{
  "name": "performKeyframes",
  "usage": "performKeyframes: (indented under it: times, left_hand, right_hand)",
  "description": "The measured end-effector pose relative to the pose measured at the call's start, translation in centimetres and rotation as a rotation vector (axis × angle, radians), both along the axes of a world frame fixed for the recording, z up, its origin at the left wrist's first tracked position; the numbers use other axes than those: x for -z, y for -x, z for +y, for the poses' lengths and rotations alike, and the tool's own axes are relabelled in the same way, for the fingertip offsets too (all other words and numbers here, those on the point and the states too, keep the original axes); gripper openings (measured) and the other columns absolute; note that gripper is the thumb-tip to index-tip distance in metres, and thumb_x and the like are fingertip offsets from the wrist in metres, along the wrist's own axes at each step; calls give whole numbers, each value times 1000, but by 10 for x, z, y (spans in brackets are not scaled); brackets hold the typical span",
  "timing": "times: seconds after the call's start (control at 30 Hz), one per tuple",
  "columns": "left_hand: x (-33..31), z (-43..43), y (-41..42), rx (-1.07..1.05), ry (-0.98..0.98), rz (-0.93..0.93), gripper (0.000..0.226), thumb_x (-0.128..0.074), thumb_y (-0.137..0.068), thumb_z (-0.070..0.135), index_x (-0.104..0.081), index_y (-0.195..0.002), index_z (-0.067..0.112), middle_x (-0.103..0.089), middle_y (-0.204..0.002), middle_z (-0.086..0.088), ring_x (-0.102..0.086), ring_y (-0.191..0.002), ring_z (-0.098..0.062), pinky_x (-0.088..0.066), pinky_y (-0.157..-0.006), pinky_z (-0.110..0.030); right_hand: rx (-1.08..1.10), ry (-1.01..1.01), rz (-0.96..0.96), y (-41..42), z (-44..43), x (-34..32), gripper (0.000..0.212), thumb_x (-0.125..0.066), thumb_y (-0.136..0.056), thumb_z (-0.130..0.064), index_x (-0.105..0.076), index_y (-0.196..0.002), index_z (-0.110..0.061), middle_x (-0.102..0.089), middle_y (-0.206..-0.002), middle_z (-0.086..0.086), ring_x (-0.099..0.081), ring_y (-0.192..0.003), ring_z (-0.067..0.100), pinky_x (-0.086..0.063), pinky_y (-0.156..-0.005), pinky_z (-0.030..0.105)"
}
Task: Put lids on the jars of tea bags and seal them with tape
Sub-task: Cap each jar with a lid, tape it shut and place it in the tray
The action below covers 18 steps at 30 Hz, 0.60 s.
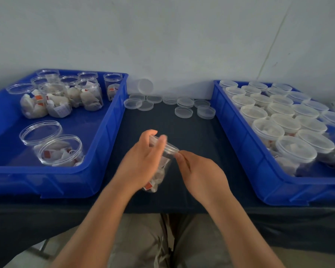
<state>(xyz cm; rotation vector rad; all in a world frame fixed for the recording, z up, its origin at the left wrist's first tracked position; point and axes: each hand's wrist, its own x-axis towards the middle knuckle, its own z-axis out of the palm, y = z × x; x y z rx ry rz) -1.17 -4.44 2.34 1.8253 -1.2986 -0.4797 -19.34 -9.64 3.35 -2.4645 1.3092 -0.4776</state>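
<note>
While both hands hold it over the middle of the surface [190, 130], the jar [163, 167] of tea bags sits tilted. Its long axis runs from the base, near the front edge, to the mouth, which points away and slightly right. Left hand [141, 157] curls round the upper body, its fingers blurred. Right hand [199, 171] pinches the lid [171, 149] at its rim. Left bin [46, 172] and right bin [240, 132] flank an open dark strip. Loose lids [184, 112] lie along the far edge.
</note>
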Motion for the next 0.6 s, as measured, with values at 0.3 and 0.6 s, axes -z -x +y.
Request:
performKeyframes:
  times: [0.3,0.6]
  left_hand:
    - [6,4,-4,-70,91,94,78,-55,-63,100,-44,-126,55,-62,-107,25,-65,-94,4,-54,-76,-25]
    - [-2,-4,-27,250,31,449,60,-55,-84,76,-64,-129,39,-73,-118,17,-69,-113,-6,-53,-91,-29]
  right_hand:
    - [-247,-291,-34,21,-13,-5,72,-20,-84,-93,-38,-144,-55,-68,-83,-16,-65,-81,-11,-48,-64,21]
    - [-254,-239,-1,31,-41,-2,49,-19,-92,-81,-22,-141,-79,-63,-90,-20,-64,-82,-1,-50,-72,26]
